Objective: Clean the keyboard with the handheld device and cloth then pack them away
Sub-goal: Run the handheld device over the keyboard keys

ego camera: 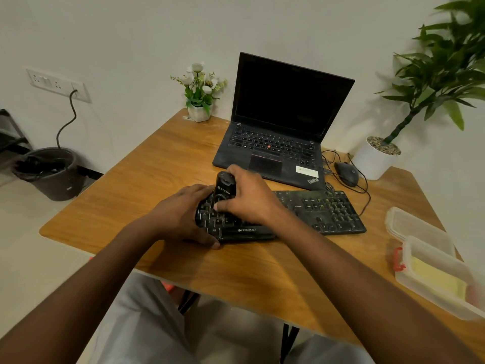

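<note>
Wooden table [147, 164]: right hand [246, 198] grips handheld device [223, 189] on keyboard [322, 211].

The light is dim and warm, soft and even, with faint shadows under the forearms on the wooden table [162, 153] and a dull sheen across its grain. The wide lens bends straight lines toward the edges — the plant [443, 61] and plastic container [435, 279] at right are smeared and out of focus, the centre fairly sharp.
</note>
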Demonstrator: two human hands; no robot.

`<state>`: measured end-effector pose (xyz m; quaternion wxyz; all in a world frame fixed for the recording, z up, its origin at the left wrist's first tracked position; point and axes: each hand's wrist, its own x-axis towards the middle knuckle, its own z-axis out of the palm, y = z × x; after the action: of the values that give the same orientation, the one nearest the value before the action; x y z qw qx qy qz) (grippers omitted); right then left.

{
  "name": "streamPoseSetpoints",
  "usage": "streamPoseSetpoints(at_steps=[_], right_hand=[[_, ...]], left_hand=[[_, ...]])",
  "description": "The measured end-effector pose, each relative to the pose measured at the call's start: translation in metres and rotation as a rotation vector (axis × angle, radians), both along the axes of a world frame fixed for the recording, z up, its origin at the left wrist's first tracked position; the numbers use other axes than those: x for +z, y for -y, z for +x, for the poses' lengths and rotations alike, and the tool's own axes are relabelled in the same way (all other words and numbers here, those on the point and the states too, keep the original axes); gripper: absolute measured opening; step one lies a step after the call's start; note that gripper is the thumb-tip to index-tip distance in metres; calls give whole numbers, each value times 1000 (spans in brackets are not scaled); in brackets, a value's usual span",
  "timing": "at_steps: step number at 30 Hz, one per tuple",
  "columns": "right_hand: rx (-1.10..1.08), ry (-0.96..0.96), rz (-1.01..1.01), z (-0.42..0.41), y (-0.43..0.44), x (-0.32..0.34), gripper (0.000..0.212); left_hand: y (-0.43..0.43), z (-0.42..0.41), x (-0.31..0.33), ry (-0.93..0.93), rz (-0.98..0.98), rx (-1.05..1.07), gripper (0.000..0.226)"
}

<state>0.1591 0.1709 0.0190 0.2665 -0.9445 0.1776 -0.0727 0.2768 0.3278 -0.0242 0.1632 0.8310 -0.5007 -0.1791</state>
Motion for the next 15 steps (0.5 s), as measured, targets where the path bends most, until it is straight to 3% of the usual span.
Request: streamPoseSetpoints(at_steps=[4, 9, 15], right_hand=[[16, -79, -11, -6, 12, 7, 55], [-83, -11, -36, 1, 15, 7, 60], [26, -52, 20, 6, 2, 7, 54]], left_hand=[[1, 1, -2, 12, 4, -1, 148], [0, 2, -4, 7, -4, -2, 150], [1, 1, -3, -9, -18, -3, 144]])
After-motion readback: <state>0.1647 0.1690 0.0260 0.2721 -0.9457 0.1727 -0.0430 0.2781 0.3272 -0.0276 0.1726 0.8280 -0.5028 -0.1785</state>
